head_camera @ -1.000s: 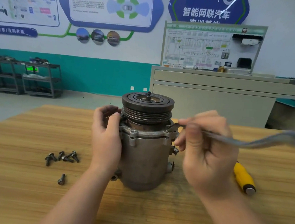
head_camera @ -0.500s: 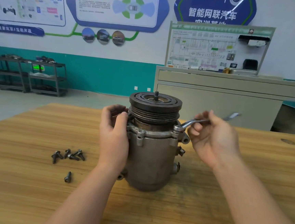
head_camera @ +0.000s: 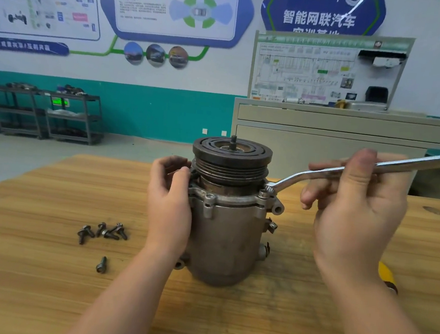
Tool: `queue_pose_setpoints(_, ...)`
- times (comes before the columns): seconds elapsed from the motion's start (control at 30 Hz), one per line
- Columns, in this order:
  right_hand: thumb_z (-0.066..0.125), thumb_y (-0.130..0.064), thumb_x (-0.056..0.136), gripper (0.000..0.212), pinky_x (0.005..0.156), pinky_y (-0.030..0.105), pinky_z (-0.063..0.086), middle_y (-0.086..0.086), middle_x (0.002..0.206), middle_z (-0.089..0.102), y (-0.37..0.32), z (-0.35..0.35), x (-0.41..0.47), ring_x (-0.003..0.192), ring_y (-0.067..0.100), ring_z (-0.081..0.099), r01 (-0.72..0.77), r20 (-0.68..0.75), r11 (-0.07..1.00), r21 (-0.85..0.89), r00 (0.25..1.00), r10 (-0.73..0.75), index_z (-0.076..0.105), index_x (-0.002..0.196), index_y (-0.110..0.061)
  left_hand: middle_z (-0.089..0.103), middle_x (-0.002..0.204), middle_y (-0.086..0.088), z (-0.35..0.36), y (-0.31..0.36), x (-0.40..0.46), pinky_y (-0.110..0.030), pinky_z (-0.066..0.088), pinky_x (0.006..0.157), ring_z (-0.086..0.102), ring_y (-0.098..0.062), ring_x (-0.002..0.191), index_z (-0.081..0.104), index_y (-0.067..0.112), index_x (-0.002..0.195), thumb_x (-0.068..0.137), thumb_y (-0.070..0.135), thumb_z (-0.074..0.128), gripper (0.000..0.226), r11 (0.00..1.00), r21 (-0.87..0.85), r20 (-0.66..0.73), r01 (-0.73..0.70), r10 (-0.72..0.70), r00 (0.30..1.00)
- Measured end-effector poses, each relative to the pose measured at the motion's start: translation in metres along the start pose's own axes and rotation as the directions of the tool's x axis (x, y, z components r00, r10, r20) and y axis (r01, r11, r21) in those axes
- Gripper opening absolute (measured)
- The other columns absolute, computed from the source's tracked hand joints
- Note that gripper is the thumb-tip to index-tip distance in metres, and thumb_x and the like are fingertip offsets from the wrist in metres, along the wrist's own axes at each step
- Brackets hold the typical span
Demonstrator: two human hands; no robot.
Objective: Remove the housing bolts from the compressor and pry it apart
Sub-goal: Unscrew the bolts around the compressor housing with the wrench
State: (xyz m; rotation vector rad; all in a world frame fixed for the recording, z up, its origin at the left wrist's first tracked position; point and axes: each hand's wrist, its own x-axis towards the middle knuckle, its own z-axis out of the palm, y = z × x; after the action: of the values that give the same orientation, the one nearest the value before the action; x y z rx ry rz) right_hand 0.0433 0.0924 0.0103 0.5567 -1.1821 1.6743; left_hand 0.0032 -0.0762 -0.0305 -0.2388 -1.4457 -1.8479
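A grey metal compressor [head_camera: 230,237] stands upright on the wooden table [head_camera: 44,271], its dark ribbed pulley [head_camera: 231,160] on top. My left hand [head_camera: 170,202] grips its left side at the flange. My right hand [head_camera: 354,205] holds a bent chrome wrench [head_camera: 319,174]. The wrench's ring end sits on a housing bolt [head_camera: 264,193] at the right of the flange, and its handle runs up to the right edge of the view. Several removed bolts [head_camera: 102,232] lie in a cluster to the left, and one more bolt [head_camera: 101,264] lies nearer me.
A yellow-handled tool [head_camera: 387,277] lies on the table to the right, partly hidden behind my right forearm. A grey cabinet [head_camera: 321,149] stands beyond the table's far edge. Dark shelving racks [head_camera: 45,114] line the far left wall.
The wrench handle has swung back out to the right with my right hand, its ring end staying on the right flange bolt. My left hand has kept its grip on the compressor.
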Motion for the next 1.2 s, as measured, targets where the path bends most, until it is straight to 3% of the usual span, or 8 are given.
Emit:
queue_pose_setpoints(0.17, 0.042, -0.033, 0.102, 0.016, 0.045, 0.027, 0.045, 0.007, 0.069, 0.057, -0.003, 0.0, -0.008, 0.048, 0.007, 0.057, 0.394, 0.276, 0.906, -0.154, 0.898, -0.343, 0.045, 0.087, -0.026, 0.064, 0.095, 0.001, 0.001, 0.0, 0.001, -0.013, 0.048, 0.073, 0.06, -0.001, 0.084, 0.058, 0.022, 0.098, 0.083, 0.028, 0.049, 0.018, 1.0, -0.013, 0.001, 0.018, -0.018, 1.0)
queue_pose_setpoints(0.43, 0.059, -0.02, 0.092, 0.022, 0.052, 0.024, 0.041, 0.007, 0.07, 0.055, -0.016, 0.029, -0.016, 0.056, 0.02, 0.05, 0.661, 0.608, 0.642, -0.388, 0.707, -0.361, 0.066, 0.079, -0.004, 0.063, 0.094, -0.003, 0.003, -0.001, 0.002, -0.025, 0.048, 0.08, 0.06, -0.013, 0.089, 0.057, 0.019, 0.095, 0.083, 0.022, 0.05, 0.014, 0.998, -0.056, -0.02, -0.002, 0.001, 1.0)
queue_pose_setpoints(0.57, 0.064, -0.02, 0.089, 0.015, 0.049, 0.023, 0.038, 0.005, 0.072, 0.052, -0.015, 0.042, -0.03, 0.054, 0.016, 0.045, 0.662, 0.638, 0.559, -0.499, 0.717, -0.281, 0.065, 0.08, -0.008, 0.061, 0.104, -0.013, -0.001, -0.003, 0.003, -0.037, 0.05, 0.086, 0.061, -0.024, 0.098, 0.053, 0.014, 0.104, 0.084, 0.024, 0.052, 0.022, 1.0, -0.022, 0.017, 0.004, -0.003, 1.0)
queue_pose_setpoints(0.7, 0.058, -0.018, 0.095, 0.026, 0.055, 0.021, 0.044, 0.008, 0.074, 0.06, -0.01, 0.019, -0.041, 0.061, 0.015, 0.051, 0.655, 0.548, 0.611, -0.445, 0.739, -0.392, 0.065, 0.078, 0.0, 0.062, 0.093, 0.005, -0.001, -0.003, 0.004, -0.014, 0.049, 0.073, 0.061, 0.001, 0.084, 0.056, 0.025, 0.096, 0.087, 0.022, 0.052, 0.01, 0.999, -0.03, 0.026, -0.012, 0.013, 1.0)
queue_pose_setpoints(0.8, 0.039, -0.024, 0.102, 0.027, 0.057, 0.024, 0.048, 0.006, 0.083, 0.062, -0.007, 0.002, -0.046, 0.059, 0.017, 0.059, 0.396, 0.301, 0.878, -0.267, 0.9, -0.315, 0.058, 0.089, -0.011, 0.063, 0.095, 0.004, -0.002, -0.003, 0.002, -0.013, 0.048, 0.074, 0.06, 0.0, 0.085, 0.056, 0.025, 0.098, 0.083, 0.029, 0.05, 0.017, 0.999, -0.034, 0.029, 0.007, -0.006, 1.0)
queue_pose_setpoints(0.9, 0.033, -0.015, 0.098, 0.021, 0.049, 0.022, 0.044, 0.007, 0.077, 0.067, -0.003, -0.004, -0.039, 0.045, 0.021, 0.055, -0.05, -0.026, 0.997, 0.054, 0.998, 0.051, 0.049, 0.084, -0.015, 0.063, 0.094, 0.004, -0.001, -0.003, 0.002, -0.011, 0.046, 0.074, 0.06, 0.001, 0.084, 0.056, 0.024, 0.098, 0.083, 0.028, 0.05, 0.016, 0.999, -0.051, 0.013, 0.0, 0.001, 1.0)
queue_pose_setpoints(1.0, 0.03, -0.012, 0.099, 0.024, 0.043, 0.019, 0.038, 0.007, 0.061, 0.064, 0.012, -0.005, -0.012, 0.036, 0.018, 0.046, -0.452, -0.126, 0.83, 0.327, 0.849, 0.512, 0.044, 0.08, -0.013, 0.062, 0.094, 0.004, 0.0, -0.004, 0.001, -0.01, 0.046, 0.072, 0.059, 0.003, 0.084, 0.056, 0.023, 0.099, 0.084, 0.027, 0.049, 0.017, 0.999, -0.051, 0.007, -0.008, 0.008, 1.0)
queue_pose_setpoints(1.2, 0.033, -0.014, 0.099, 0.025, 0.031, 0.015, 0.035, 0.002, 0.059, 0.056, 0.041, -0.005, 0.036, 0.037, 0.006, 0.044, -0.905, 0.364, 0.331, 0.268, 0.413, 0.835, 0.045, 0.077, -0.009, 0.062, 0.09, 0.007, 0.002, -0.006, 0.001, -0.01, 0.045, 0.071, 0.059, 0.001, 0.082, 0.057, 0.023, 0.097, 0.084, 0.027, 0.049, 0.015, 0.998, -0.042, -0.02, -0.037, 0.036, 0.999)
